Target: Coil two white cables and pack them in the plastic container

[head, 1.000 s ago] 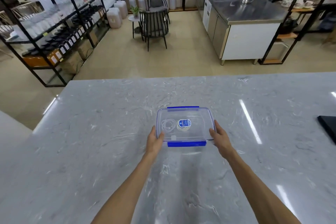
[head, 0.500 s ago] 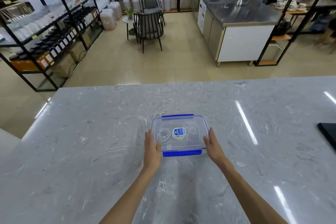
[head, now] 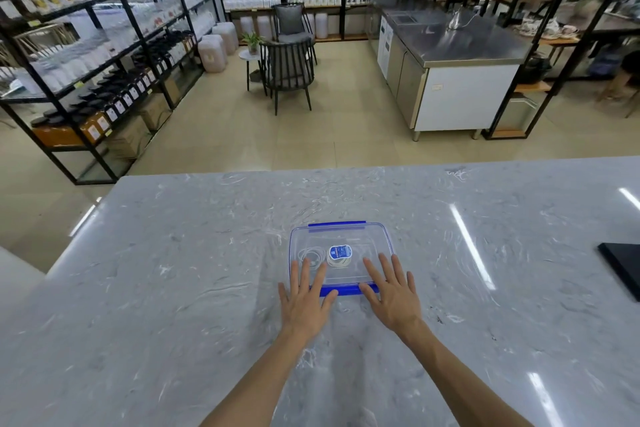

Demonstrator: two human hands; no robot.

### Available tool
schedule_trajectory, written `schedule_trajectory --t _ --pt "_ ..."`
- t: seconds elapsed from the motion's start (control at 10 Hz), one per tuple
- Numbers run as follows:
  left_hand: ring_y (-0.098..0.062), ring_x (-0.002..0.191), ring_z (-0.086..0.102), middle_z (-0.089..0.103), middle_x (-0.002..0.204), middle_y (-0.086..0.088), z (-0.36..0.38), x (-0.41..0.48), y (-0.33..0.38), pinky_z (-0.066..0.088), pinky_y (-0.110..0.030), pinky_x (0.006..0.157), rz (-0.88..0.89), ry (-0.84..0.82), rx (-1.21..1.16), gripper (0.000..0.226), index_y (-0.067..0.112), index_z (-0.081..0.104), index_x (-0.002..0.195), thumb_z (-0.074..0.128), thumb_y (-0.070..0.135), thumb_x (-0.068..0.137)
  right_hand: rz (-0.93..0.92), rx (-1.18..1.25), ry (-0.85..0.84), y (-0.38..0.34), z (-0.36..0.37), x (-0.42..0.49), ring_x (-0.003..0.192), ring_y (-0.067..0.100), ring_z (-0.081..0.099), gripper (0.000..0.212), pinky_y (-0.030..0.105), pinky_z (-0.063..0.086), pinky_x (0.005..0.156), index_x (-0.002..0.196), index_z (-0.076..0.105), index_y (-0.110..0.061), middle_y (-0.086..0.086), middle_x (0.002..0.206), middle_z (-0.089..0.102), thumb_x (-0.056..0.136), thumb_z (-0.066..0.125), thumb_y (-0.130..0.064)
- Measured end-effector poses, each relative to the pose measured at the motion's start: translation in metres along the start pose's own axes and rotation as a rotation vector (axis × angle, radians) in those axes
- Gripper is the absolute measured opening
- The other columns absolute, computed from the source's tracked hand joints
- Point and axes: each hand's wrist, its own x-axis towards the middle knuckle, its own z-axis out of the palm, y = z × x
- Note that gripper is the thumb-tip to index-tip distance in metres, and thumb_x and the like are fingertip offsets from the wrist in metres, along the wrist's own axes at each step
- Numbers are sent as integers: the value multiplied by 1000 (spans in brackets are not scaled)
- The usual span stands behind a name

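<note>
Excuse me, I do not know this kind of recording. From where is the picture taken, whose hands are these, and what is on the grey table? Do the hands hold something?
The picture comes from a wide-angle camera worn on a person's head, looking forward and down, so the arms enter from below. No machine is present. The left hand and the right hand are spread flat, with their fingers on the lid of a clear plastic container with blue clips. They grip nothing. Inside lie two coiled white cables, one under a blue label. The container stands on a grey marble table. A dark flat object lies at the table's right edge.
</note>
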Motion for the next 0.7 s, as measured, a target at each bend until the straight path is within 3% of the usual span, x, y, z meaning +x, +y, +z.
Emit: schedule_trajectory --t 0.5,0.7 --pt "-24 149 -25 -25 163 1 -38 -5 1 -1 -66 117 1 -223 76 72 39 -14 153 26 62 98 57 14 -101 -19 -26 -14 152 27 -10 67 51 4 123 154 -2 -39 -2 166 -7 97 23 -63" --pt "-20 148 -28 -31 160 4 -37 -10 -10 -11 -67 113 -31 -232 45 86 42 -18 150 26 79 86 6 5 -94 -14 -36 -9 153 25 5 60 50 2 122 155 9 -37 0 166 9 100 22 -57"
